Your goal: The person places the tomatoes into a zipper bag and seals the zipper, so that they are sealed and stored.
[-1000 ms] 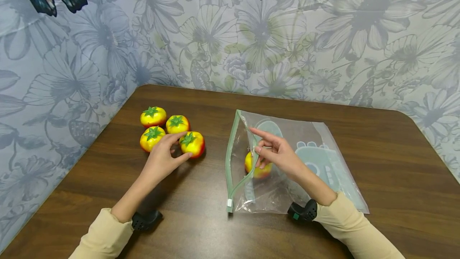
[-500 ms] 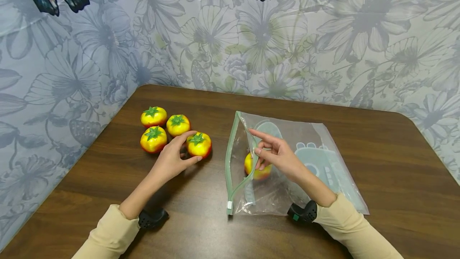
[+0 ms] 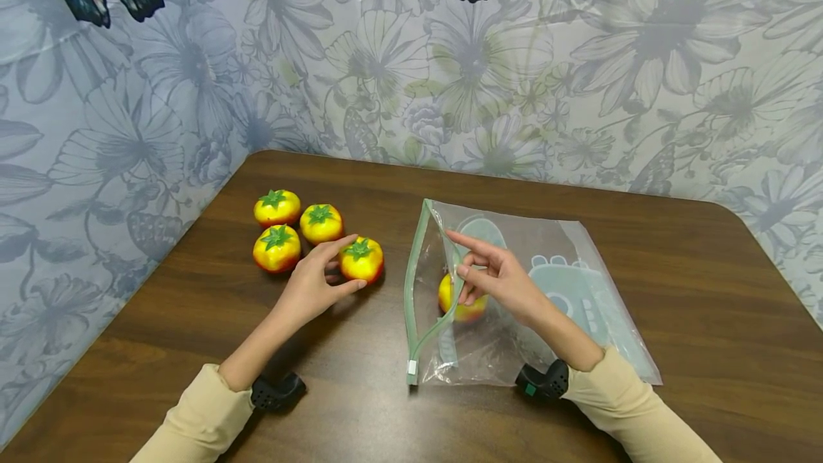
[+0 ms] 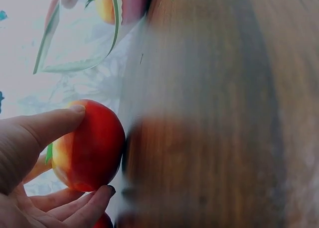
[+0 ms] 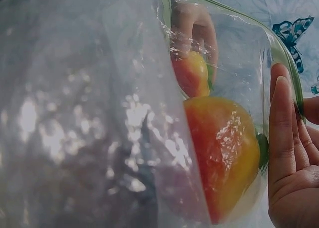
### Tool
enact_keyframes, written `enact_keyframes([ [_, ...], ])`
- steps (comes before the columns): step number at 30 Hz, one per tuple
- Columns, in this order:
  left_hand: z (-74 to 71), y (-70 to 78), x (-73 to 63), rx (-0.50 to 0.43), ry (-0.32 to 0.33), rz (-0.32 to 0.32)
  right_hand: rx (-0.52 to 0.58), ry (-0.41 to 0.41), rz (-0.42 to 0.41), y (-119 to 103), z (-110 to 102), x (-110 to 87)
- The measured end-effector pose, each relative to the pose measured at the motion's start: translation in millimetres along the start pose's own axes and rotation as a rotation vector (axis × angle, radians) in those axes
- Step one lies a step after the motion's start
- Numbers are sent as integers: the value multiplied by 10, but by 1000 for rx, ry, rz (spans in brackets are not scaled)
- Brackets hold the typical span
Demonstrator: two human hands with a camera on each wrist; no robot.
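My left hand (image 3: 316, 283) grips a yellow-and-red tomato (image 3: 362, 260) with a green leafy top, thumb on the near side and fingers on the far side. In the left wrist view the tomato (image 4: 92, 148) is low over the table or touching it. My right hand (image 3: 498, 274) pinches the green-edged rim of a clear slider zip bag (image 3: 514, 349) between thumb and fingers, its index finger stretched along the edge. The mouth of the bag gapes to the left. Another tomato (image 5: 224, 153) lies inside the bag, partly covered by my right hand in the head view.
Three similar tomatoes sit at the left: a rear one (image 3: 277, 207), a front one (image 3: 276, 249) and one (image 3: 321, 223) beside them. The brown wooden table (image 3: 360, 406) meets a flowered wall covering (image 3: 411, 77) at its back edge. A white slider (image 3: 412, 367) sits at the bag's near corner.
My left hand has moved right with the tomato, away from the other three and closer to the bag. My right hand stays in place, still holding the bag's rim.
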State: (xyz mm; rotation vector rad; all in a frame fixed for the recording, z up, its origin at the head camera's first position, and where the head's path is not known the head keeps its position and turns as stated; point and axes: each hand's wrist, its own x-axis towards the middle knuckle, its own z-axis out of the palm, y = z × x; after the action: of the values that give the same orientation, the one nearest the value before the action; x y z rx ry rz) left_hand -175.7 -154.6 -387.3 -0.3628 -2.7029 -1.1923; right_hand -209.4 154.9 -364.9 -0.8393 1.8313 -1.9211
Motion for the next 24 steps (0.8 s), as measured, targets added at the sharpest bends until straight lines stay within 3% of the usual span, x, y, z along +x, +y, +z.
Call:
enact_keyframes([
  [10,-6,77,-18,-37,-1,46,2,4,0,2,4,-3],
  [17,-11,233,-41,-107,3,91,-3,9,-2,-5,19,-7],
  [24,58,368,-74,-193,-34,142,-4,8,-3,-1,20,-13],
])
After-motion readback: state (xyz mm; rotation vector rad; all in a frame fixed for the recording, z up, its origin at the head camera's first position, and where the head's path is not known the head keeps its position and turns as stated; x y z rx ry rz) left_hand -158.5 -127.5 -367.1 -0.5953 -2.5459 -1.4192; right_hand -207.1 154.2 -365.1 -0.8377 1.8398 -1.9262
